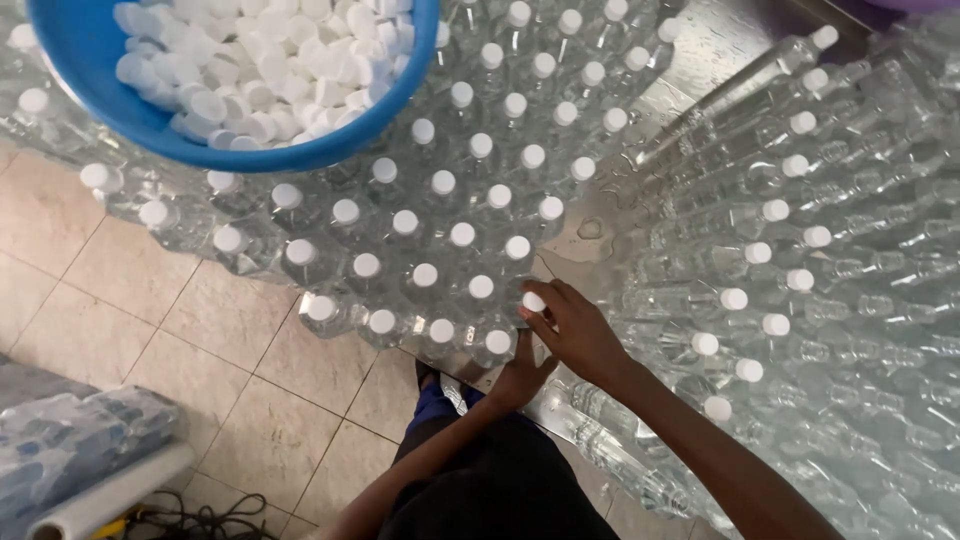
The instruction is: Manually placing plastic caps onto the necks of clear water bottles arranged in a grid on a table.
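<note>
Steel surface (700, 50) crowded with clear capped bottles (430, 240) — near edge, right hand (575, 335), fingers clamped on one white cap (533, 301); left hand (520, 380) grips that bottle low down. Blue tub of caps (130, 110) behind. Risk: neighbours at the edge could topple to the tiled floor (200, 330) if jostled.

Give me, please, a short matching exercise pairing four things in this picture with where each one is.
Things:
1. blue tub
2. right hand
3. lying bottles
4. plastic film roll

Places:
A. on the tiled floor, lower left
B. on the cap of a standing bottle at the table's near edge
C. top left, full of white caps
D. stacked on their sides at the right

Pairs: 1-C, 2-B, 3-D, 4-A
</note>
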